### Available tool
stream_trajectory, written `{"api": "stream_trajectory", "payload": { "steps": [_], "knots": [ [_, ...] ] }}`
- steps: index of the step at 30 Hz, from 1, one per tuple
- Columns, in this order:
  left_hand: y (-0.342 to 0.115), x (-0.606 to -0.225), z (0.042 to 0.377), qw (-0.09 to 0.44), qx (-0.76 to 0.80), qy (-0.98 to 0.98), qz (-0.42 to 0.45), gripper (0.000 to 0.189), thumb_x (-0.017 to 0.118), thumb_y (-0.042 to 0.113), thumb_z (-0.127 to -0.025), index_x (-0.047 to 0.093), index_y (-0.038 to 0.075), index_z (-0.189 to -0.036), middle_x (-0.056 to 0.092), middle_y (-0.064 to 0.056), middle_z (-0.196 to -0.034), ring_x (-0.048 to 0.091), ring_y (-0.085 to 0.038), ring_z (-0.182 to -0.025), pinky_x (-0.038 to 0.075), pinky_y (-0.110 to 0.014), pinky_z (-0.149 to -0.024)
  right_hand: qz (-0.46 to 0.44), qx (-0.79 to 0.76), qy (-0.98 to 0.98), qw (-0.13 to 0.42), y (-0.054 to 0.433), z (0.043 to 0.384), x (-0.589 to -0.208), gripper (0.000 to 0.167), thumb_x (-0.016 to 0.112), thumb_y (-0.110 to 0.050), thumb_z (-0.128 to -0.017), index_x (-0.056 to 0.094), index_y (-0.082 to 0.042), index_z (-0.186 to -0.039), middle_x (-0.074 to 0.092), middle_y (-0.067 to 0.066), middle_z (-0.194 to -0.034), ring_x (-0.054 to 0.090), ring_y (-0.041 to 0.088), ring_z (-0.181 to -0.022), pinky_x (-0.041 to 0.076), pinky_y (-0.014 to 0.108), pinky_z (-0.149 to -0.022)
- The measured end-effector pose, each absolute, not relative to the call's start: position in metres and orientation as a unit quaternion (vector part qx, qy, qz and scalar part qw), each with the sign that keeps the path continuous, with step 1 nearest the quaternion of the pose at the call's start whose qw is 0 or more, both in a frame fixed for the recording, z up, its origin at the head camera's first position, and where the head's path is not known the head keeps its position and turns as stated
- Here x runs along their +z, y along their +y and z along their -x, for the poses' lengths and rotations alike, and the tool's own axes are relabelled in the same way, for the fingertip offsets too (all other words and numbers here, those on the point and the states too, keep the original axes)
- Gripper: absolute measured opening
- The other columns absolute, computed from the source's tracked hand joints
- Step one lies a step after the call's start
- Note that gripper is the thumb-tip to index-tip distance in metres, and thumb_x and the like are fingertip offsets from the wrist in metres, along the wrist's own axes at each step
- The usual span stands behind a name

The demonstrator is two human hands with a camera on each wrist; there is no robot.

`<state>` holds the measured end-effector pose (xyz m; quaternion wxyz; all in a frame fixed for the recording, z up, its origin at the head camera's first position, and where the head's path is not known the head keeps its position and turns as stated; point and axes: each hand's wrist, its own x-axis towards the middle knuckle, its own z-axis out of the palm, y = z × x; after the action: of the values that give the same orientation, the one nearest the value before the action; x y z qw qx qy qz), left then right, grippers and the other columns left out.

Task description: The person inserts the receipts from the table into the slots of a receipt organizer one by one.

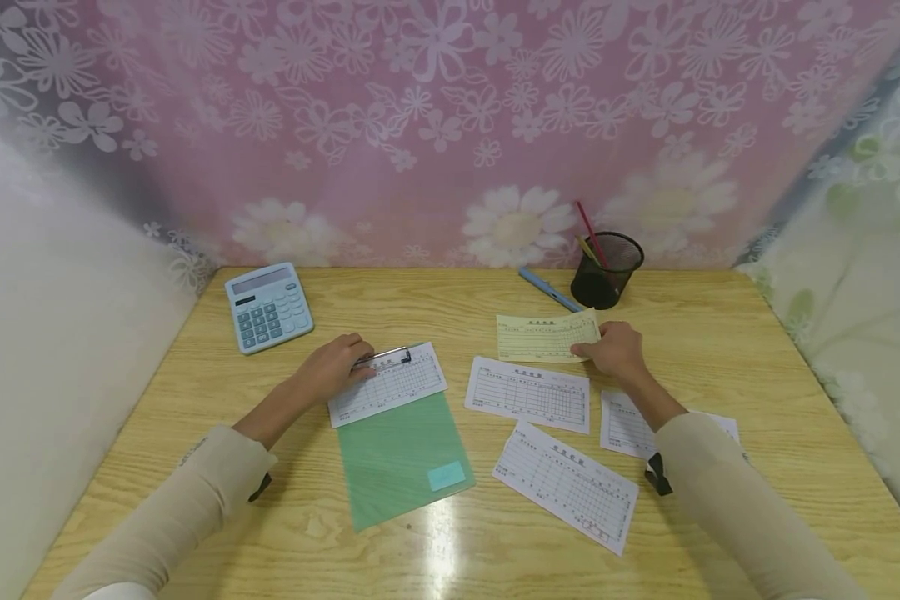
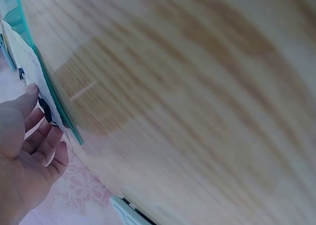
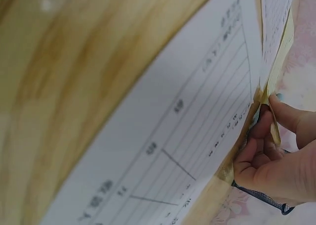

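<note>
My left hand [image 1: 336, 367] grips the top edge of a green clipboard [image 1: 397, 467] at its metal clip [image 1: 405, 356]. A white printed slip [image 1: 393, 387] lies across the top of the board, by the clip. In the left wrist view the thumb of the left hand [image 2: 24, 151] is on the slip's side, fingers at the board's edge. Farther right, my right hand [image 1: 617, 350] pinches the right edge of a yellow printed slip [image 1: 532, 339], thumb on top. In the right wrist view the yellow slip [image 3: 282, 52] runs into the right hand's [image 3: 281, 160] pinch.
White slips [image 1: 528, 396] [image 1: 570, 487] lie right of the clipboard; another white slip [image 1: 622, 425] is partly under the right forearm. A blue calculator [image 1: 270, 308] sits at back left. A black mesh pen cup [image 1: 606, 279] and a blue pen [image 1: 549, 290] are at back right.
</note>
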<state>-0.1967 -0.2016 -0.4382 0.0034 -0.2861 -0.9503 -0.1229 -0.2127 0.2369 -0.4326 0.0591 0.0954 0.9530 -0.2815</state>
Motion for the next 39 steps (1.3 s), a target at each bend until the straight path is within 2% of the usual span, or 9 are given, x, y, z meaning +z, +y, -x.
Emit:
{"api": "stream_trajectory", "payload": {
  "steps": [3, 9, 12, 18, 23, 30, 35, 39],
  "knots": [
    [-0.201, -0.438, 0.197, 0.003, -0.123, -0.951, 0.285, 0.028, 0.068, 0.025, -0.088, 0.067, 0.006, -0.109, 0.063, -0.006, -0.098, 0.06, -0.019, -0.088, 0.05, -0.035, -0.075, -0.081, -0.278, 0.955, 0.062, 0.241, 0.214, -0.432, 0.032, 0.068, -0.031, -0.086, 0.067, 0.002, -0.085, 0.044, -0.003, -0.054, 0.04, 0.017, -0.062, 0.031, 0.026, -0.053],
    [-0.201, -0.439, 0.199, 0.007, -0.123, -0.95, 0.288, 0.028, 0.068, 0.025, -0.088, 0.067, 0.005, -0.109, 0.062, -0.007, -0.098, 0.059, -0.019, -0.087, 0.05, -0.035, -0.074, -0.098, -0.32, 0.938, 0.093, 0.242, 0.212, -0.425, 0.03, 0.065, -0.028, -0.089, 0.066, 0.002, -0.091, 0.062, -0.003, -0.055, 0.053, 0.011, -0.057, 0.037, 0.023, -0.054],
    [-0.201, -0.439, 0.199, 0.009, -0.124, -0.949, 0.289, 0.028, 0.068, 0.025, -0.088, 0.067, 0.006, -0.108, 0.062, -0.006, -0.097, 0.06, -0.019, -0.087, 0.05, -0.035, -0.073, -0.11, -0.362, 0.918, 0.117, 0.242, 0.212, -0.42, 0.029, 0.062, -0.023, -0.091, 0.063, 0.004, -0.098, 0.065, -0.003, -0.057, 0.06, 0.006, -0.054, 0.044, 0.021, -0.054],
    [-0.201, -0.44, 0.2, 0.021, -0.117, -0.949, 0.291, 0.028, 0.069, 0.027, -0.087, 0.068, 0.006, -0.106, 0.064, -0.007, -0.098, 0.062, -0.022, -0.089, 0.05, -0.037, -0.072, -0.105, -0.451, 0.873, 0.154, 0.242, 0.209, -0.403, 0.036, 0.054, -0.015, -0.096, 0.054, 0.012, -0.119, 0.067, -0.005, -0.064, 0.067, 0.006, -0.064, 0.055, 0.022, -0.065],
    [-0.201, -0.441, 0.201, 0.032, -0.103, -0.951, 0.29, 0.027, 0.069, 0.028, -0.087, 0.069, 0.007, -0.104, 0.064, -0.006, -0.098, 0.061, -0.023, -0.088, 0.05, -0.038, -0.071, -0.082, -0.497, 0.849, 0.157, 0.242, 0.204, -0.389, 0.04, 0.05, -0.014, -0.098, 0.048, 0.014, -0.126, 0.068, -0.007, -0.071, 0.069, 0.006, -0.073, 0.056, 0.028, -0.079],
    [-0.197, -0.437, 0.199, 0.032, -0.081, -0.957, 0.277, 0.029, 0.068, 0.033, -0.088, 0.067, 0.007, -0.101, 0.063, -0.007, -0.096, 0.059, -0.022, -0.086, 0.046, -0.04, -0.07, -0.068, -0.534, 0.831, 0.142, 0.234, 0.199, -0.378, 0.041, 0.054, -0.019, -0.098, 0.051, 0.012, -0.124, 0.07, -0.006, -0.077, 0.07, 0.003, -0.075, 0.056, 0.026, -0.078],
    [-0.197, -0.439, 0.2, 0.032, -0.084, -0.958, 0.272, 0.028, 0.069, 0.032, -0.087, 0.068, 0.007, -0.1, 0.063, -0.006, -0.094, 0.059, -0.021, -0.085, 0.046, -0.039, -0.07, -0.051, -0.549, 0.818, 0.166, 0.217, 0.196, -0.378, 0.034, 0.05, -0.018, -0.099, 0.052, 0.011, -0.118, 0.072, -0.002, -0.083, 0.071, 0.005, -0.08, 0.055, 0.027, -0.081],
    [-0.197, -0.442, 0.199, 0.01, -0.091, -0.961, 0.263, 0.029, 0.068, 0.034, -0.087, 0.067, 0.008, -0.101, 0.063, -0.005, -0.096, 0.059, -0.02, -0.088, 0.047, -0.04, -0.075, -0.035, -0.554, 0.809, 0.192, 0.199, 0.189, -0.383, 0.029, 0.053, -0.018, -0.098, 0.055, 0.01, -0.108, 0.073, 0.002, -0.084, 0.071, 0.008, -0.08, 0.056, 0.026, -0.077]
  ]
}}
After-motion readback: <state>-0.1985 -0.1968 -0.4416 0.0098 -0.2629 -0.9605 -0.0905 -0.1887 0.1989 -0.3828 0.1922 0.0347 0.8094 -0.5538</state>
